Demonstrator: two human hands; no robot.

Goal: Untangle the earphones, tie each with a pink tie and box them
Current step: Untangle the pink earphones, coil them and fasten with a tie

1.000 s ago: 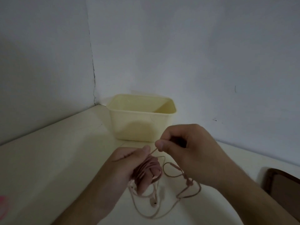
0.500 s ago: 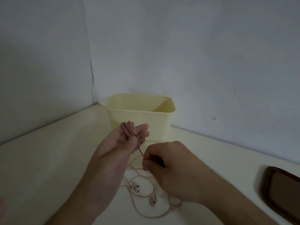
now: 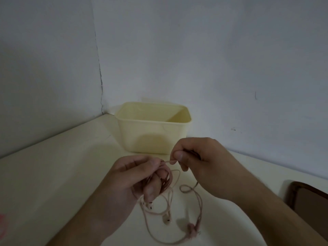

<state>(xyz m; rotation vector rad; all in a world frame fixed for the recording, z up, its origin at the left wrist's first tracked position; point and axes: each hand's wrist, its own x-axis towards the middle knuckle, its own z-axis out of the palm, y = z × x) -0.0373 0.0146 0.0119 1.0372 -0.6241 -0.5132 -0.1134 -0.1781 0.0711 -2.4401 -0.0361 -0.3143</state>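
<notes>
My left hand (image 3: 136, 178) has pink earphone cable (image 3: 165, 181) wound in loops round its fingers, thumb pressed on the coil. Close to its right, my right hand (image 3: 193, 157) pinches a short taut stretch of the same cable between thumb and forefinger. The rest of the cable trails in loose loops on the table below, with two earbuds (image 3: 166, 220) and a knotted clump (image 3: 192, 230) lying there. The pale yellow open box (image 3: 152, 135) stands behind the hands near the wall corner.
A dark brown tray-like object (image 3: 308, 199) lies at the right edge of the cream table (image 3: 62, 174). A pink item (image 3: 2, 226) shows at the far left edge. Grey walls meet in a corner behind the box.
My left hand turned palm-down and lowered with the coil round its fingers. My right hand rose from below to the coil's right, pulling the cable taut for another wrap.
</notes>
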